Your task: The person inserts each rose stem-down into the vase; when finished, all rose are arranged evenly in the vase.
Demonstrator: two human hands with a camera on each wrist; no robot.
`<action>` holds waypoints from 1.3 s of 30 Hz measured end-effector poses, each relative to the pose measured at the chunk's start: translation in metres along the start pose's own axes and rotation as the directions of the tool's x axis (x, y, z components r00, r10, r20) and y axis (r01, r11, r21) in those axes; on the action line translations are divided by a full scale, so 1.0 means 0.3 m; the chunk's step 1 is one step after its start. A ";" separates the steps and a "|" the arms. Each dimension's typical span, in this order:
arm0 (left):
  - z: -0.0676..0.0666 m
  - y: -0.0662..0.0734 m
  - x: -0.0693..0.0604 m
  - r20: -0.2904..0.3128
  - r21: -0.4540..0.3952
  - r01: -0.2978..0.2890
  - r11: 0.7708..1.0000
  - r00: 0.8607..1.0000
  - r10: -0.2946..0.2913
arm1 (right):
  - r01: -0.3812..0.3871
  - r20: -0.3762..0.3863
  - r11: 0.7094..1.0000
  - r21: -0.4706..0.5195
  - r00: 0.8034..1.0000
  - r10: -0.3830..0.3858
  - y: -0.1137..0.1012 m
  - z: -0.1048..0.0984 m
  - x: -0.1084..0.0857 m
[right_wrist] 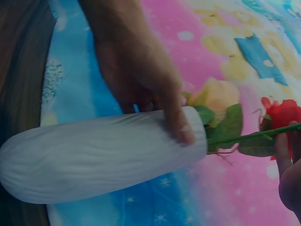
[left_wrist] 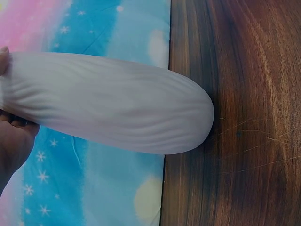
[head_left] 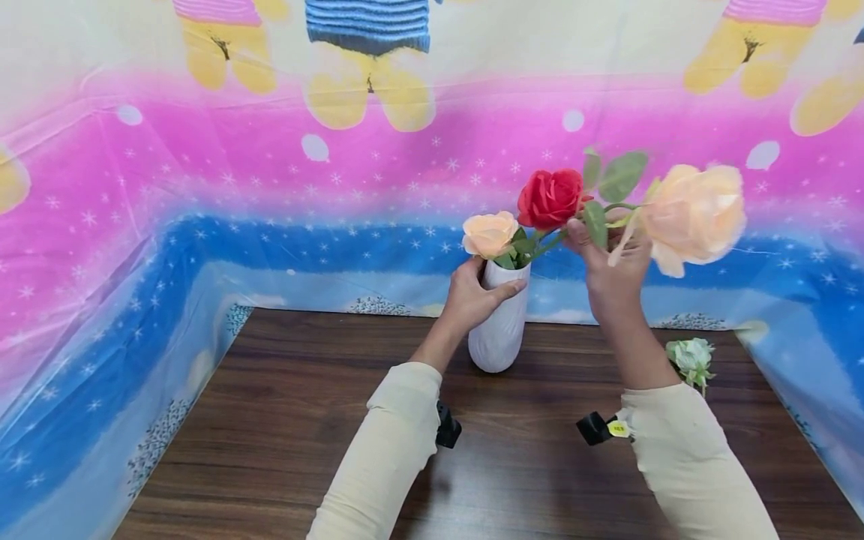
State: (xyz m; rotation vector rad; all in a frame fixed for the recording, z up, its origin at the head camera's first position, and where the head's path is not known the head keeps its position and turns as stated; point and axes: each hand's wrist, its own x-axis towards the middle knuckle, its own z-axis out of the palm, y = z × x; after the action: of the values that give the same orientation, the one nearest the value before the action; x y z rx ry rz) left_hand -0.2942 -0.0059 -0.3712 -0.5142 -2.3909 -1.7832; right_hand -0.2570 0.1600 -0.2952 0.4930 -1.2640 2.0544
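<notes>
A white ribbed vase (head_left: 498, 330) stands on the table, tilted slightly. My left hand (head_left: 471, 297) grips it just below the mouth, thumb across the front. A peach rose (head_left: 489, 235) sits low at the mouth with green leaves round it. Above it to the right is a red rose (head_left: 550, 198). My right hand (head_left: 616, 259) pinches the green stem (right_wrist: 254, 135) of a larger, blurred peach rose (head_left: 695, 214). In the right wrist view this stem runs to the vase mouth; how deep it reaches is hidden.
A pale green-white flower (head_left: 691, 360) lies on the dark wooden table (head_left: 304, 420) to the right, beside my right forearm. A patterned cloth (head_left: 378, 172) hangs behind the table and along its sides.
</notes>
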 end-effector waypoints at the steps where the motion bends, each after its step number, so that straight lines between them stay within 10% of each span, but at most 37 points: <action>1: 0.000 -0.001 0.000 -0.001 0.000 0.000 1.000 1.000 0.000 | -0.035 0.005 0.999 -0.041 0.999 0.035 0.013 0.001 -0.005; 6: -0.001 -0.004 0.004 -0.007 -0.006 -0.004 1.000 1.000 0.004 | -0.227 -0.038 0.876 -0.425 0.972 0.233 0.068 -0.003 -0.024; 10: 0.002 -0.005 0.007 -0.004 -0.008 -0.013 1.000 1.000 0.013 | -0.190 0.023 0.808 -0.558 0.970 0.244 0.111 -0.013 -0.030; 18: 0.002 -0.005 0.005 0.001 -0.018 -0.009 1.000 1.000 0.009 | 0.028 0.215 0.871 -0.490 0.973 0.090 0.160 -0.004 -0.017; 30: -0.002 -0.004 0.007 -0.004 -0.011 -0.002 1.000 1.000 0.002 | 0.028 0.223 0.730 -0.683 0.960 0.171 0.157 0.012 0.009; 39: -0.007 -0.003 0.004 0.004 -0.009 -0.012 1.000 1.000 0.012 | -0.006 0.226 0.764 -0.645 0.954 0.198 0.175 0.004 -0.003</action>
State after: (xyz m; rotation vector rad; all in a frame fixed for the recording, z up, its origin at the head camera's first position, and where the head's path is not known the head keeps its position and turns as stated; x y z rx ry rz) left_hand -0.2959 -0.0077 -0.3711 -0.5332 -2.3780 -1.7908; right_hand -0.2935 0.1426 -0.3286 0.3982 -2.0939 1.5098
